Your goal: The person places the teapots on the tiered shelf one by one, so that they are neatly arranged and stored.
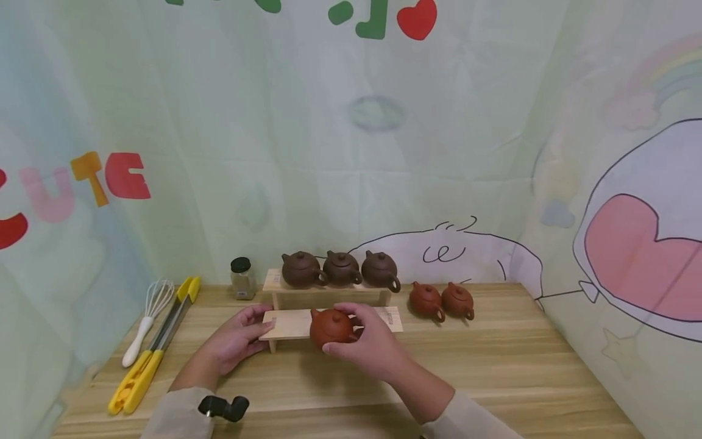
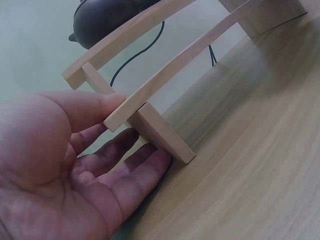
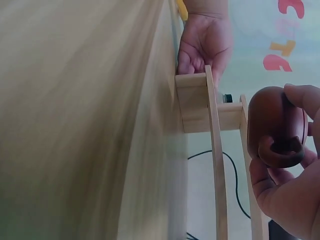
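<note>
My right hand (image 1: 377, 349) grips a reddish-brown clay teapot (image 1: 329, 329) around its body. The teapot is held above the front of a two-tier wooden stand (image 1: 287, 323), and its looped handle (image 3: 281, 156) shows in the right wrist view. At the stand's left end, my left hand (image 1: 237, 340) has its thumb on the lower board and its fingers beneath, against the leg (image 2: 167, 134). Three dark brown teapots (image 1: 341, 269) line the upper board. Two more reddish-brown teapots (image 1: 425, 300) sit on the table to the right of the stand.
A jar with a black lid (image 1: 242, 279) stands behind and left of the stand. Yellow-handled tongs (image 1: 156, 344) and a white whisk (image 1: 147, 323) lie along the table's left side. A printed cloth (image 1: 307, 158) hangs behind the wooden table (image 1: 493, 372).
</note>
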`<move>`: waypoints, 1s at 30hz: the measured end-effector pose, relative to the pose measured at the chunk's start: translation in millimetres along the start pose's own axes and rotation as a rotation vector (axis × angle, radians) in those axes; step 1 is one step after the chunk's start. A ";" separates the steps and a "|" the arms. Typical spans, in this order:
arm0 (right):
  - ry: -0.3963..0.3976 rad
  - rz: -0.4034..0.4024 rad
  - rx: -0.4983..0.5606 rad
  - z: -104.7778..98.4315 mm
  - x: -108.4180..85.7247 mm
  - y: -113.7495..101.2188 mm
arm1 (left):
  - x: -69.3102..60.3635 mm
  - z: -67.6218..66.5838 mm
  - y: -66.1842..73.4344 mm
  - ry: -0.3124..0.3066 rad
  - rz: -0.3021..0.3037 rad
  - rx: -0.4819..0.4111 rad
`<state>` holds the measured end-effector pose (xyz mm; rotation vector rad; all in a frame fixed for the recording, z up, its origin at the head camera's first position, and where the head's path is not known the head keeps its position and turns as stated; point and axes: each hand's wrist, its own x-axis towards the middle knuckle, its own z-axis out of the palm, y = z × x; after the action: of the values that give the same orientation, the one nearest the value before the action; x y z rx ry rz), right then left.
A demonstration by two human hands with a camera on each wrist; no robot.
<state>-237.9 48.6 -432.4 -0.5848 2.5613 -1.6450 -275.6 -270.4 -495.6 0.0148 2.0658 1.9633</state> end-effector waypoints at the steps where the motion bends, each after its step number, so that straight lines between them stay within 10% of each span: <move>1: 0.000 0.002 0.006 3.9 3.7 -1.2 | -0.1 -0.1 -0.1 0.001 0.001 -0.003; 15: -0.010 -0.016 0.000 49.5 55.9 -9.1 | -1.1 -1.4 1.0 -0.014 0.007 -0.009; 30: 0.020 -0.003 -0.116 64.9 63.3 -3.4 | -2.1 -1.9 1.6 -0.027 0.009 -0.011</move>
<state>-280.4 -30.1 -447.3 -0.5822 2.6855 -1.5192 -274.3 -272.5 -493.5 0.0474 2.0412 1.9692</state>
